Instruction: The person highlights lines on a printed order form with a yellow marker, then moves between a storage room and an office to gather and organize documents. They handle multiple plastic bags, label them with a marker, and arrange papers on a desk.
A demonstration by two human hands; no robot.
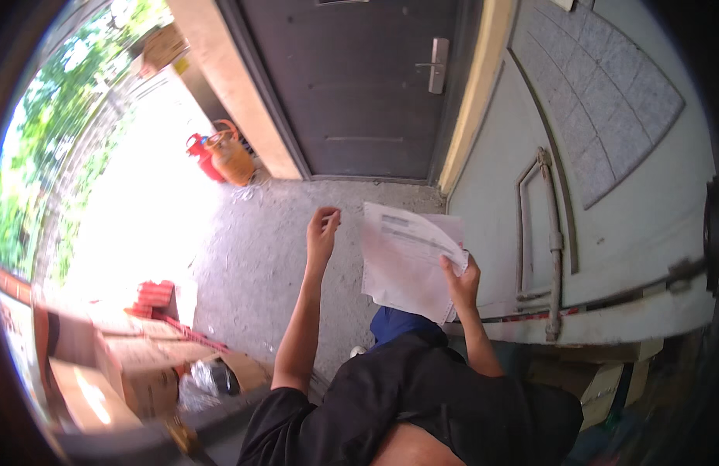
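**Papers pinched at one edge by your right hand**

Your right hand point(463, 281) pinches the papers point(402, 268) at their right edge, the thumb on the side facing you and the fingers largely hidden behind. The papers lie to the left of that grip and reach toward your left hand point(324, 225), which is raised beside them, apart from them. Its fingers are curled; you can't tell from here whether they pinch anything small.

With the far side unsupported, the sheets could fan apart or slide out if your thumb eased off. The front one bows at the top, so a draught from the open side on your left might lift it. Squeezing harder could crease that edge.

Below the papers is your blue-clad leg point(406, 325); whether they touch it isn't clear. Beneath your left hand is the concrete floor point(255, 264). Farther out are boxes point(146, 380) at lower left, a red cylinder point(200, 158) and an orange one point(232, 161) at upper left, the dark door point(367, 93) ahead, and a metal rod point(556, 241) on the right.
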